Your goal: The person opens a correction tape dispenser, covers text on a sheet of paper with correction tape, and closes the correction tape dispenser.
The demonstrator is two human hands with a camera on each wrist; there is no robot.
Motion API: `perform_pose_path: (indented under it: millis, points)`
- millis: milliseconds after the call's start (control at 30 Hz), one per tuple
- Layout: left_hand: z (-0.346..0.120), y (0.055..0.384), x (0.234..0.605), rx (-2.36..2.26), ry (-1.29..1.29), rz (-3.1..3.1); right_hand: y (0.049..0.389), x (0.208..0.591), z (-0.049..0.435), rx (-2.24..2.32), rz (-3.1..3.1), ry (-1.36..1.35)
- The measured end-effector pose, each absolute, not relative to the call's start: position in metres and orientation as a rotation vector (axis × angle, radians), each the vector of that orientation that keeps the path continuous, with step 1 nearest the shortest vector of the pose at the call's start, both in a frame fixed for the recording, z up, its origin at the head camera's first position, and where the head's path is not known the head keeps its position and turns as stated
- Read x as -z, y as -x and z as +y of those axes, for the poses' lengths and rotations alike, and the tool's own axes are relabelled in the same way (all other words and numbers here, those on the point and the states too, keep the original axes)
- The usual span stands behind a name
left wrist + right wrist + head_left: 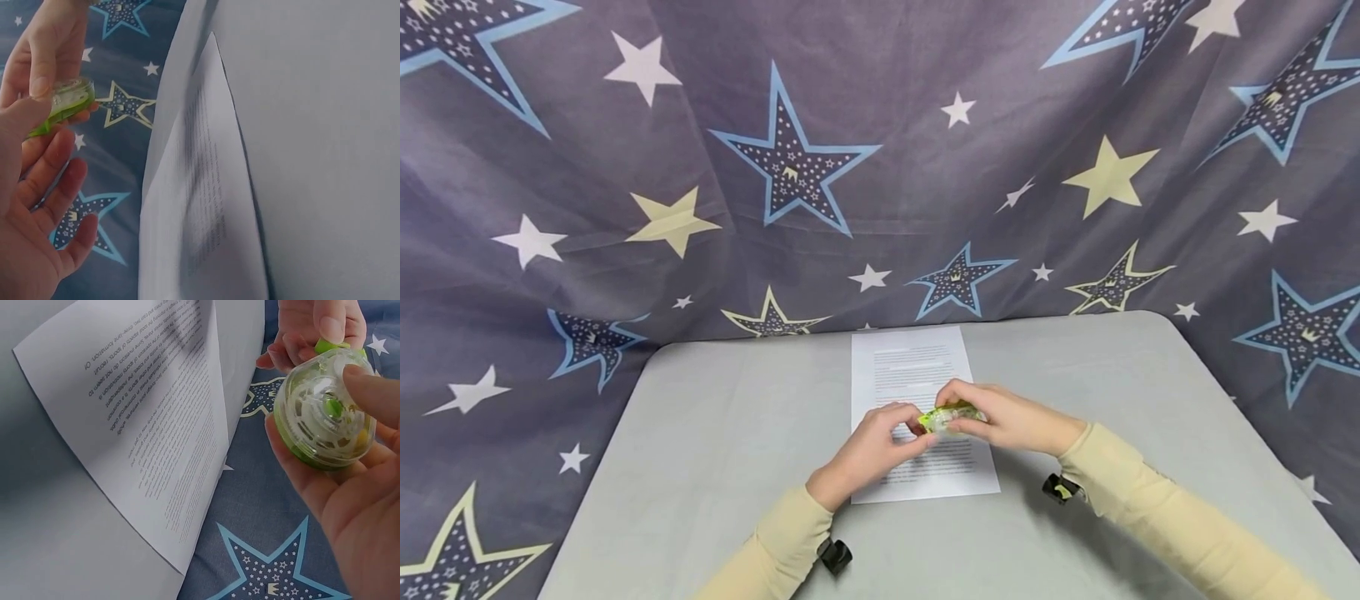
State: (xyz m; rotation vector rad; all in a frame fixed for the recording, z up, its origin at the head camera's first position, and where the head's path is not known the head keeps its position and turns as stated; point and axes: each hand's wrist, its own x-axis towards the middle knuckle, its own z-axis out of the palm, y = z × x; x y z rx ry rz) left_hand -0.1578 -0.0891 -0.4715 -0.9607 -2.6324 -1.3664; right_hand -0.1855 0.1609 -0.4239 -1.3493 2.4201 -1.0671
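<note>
A correction tape dispenser (942,418) with a clear cover and green base is held above a printed sheet of paper (936,482). My right hand (1017,421) grips its body, thumb on the clear cover and fingers underneath. In the right wrist view, white wheels and a small green hub show through the cover of the correction tape (315,419). With thumb and forefinger, my left hand (874,443) pinches the green end of the dispenser. The other left fingers hang loosely bent below it in the left wrist view. The pinched tip is mostly hidden by the fingers.
The sheet lies on a grey table (722,442), reaching toward its far edge. Behind the table hangs a dark curtain (895,192) patterned with stars. A small black wrist camera (835,556) is strapped at the left sleeve, another black camera (1060,488) at the right.
</note>
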Motion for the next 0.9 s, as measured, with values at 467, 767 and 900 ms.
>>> perform_pose_path:
  millis: [467, 767, 900]
  points:
    - [-0.0988, 0.1593, 0.4671, 1.443, 0.951, -2.552, 0.1850, 0.4212, 0.1660, 0.936, 2.509, 1.420]
    - [-0.0973, 0.1590, 0.4667, 1.569, 0.902, -2.559, 0.1835, 0.4254, 0.1641, 0.889, 2.529, 1.402]
    - [-0.0965, 0.1587, 0.4665, 1.618, 0.890, -2.557, 0.1830, 0.4276, 0.1638, 0.843, 2.557, 1.406]
